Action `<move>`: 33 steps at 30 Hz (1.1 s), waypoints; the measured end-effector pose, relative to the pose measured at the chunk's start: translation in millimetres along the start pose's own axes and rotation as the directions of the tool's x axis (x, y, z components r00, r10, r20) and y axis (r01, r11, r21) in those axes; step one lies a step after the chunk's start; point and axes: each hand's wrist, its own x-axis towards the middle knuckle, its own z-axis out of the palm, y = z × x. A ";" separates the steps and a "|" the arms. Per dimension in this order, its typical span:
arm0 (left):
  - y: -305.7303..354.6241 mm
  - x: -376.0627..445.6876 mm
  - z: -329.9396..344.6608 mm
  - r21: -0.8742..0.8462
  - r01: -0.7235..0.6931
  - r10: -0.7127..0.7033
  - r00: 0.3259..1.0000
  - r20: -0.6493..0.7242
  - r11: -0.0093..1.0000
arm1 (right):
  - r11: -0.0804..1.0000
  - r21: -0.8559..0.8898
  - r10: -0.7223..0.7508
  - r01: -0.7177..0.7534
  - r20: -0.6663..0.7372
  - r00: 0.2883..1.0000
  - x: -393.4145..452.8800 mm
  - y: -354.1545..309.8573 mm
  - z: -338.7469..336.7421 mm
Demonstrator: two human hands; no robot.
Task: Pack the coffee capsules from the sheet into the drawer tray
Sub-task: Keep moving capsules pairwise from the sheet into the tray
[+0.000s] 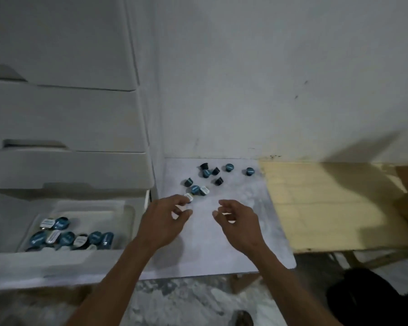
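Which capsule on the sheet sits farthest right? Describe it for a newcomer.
Start at the white sheet beside the drawers. Capsules scatter along its far edge by the wall. The target capsule stands alone near the sheet's right border, next to the yellow board, blue lid facing up, apart from the cluster.

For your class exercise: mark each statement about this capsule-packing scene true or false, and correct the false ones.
1. The drawer tray already holds several coffee capsules. True.
2. No capsules remain on the white sheet. False: about ten capsules are scattered on its far part.
3. The left hand reaches toward the nearest capsule, fingers at or close to it. True.
4. The right hand grips a capsule. False: its fingers are loosely curled above the sheet and hold nothing visible.
5. The open drawer lies to the right of the sheet. False: it is on the left, at the bottom of a white drawer unit.
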 end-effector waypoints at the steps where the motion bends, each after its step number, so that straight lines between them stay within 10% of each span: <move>1: 13.8 14.5 14.9 -0.007 -0.030 0.030 1.000 0.003 1.000 | 1.000 0.005 0.004 -0.003 -0.036 0.999 10.0 8.5 -18.0; 14: 86.7 195.0 223.2 -0.017 0.224 -0.224 0.964 -0.146 0.974 | 0.999 0.000 0.039 -0.039 -0.109 0.993 208.0 132.2 -168.6; 30: -15.5 260.8 370.4 -0.078 0.409 -0.414 0.865 -0.284 0.909 | 0.973 -0.230 -0.056 0.038 -0.076 0.995 307.0 278.0 -47.2; 33: -22.3 269.3 375.9 -0.083 0.393 -0.398 0.860 -0.320 0.916 | 0.950 -0.311 -0.084 -0.004 -0.267 0.960 308.2 281.3 -24.6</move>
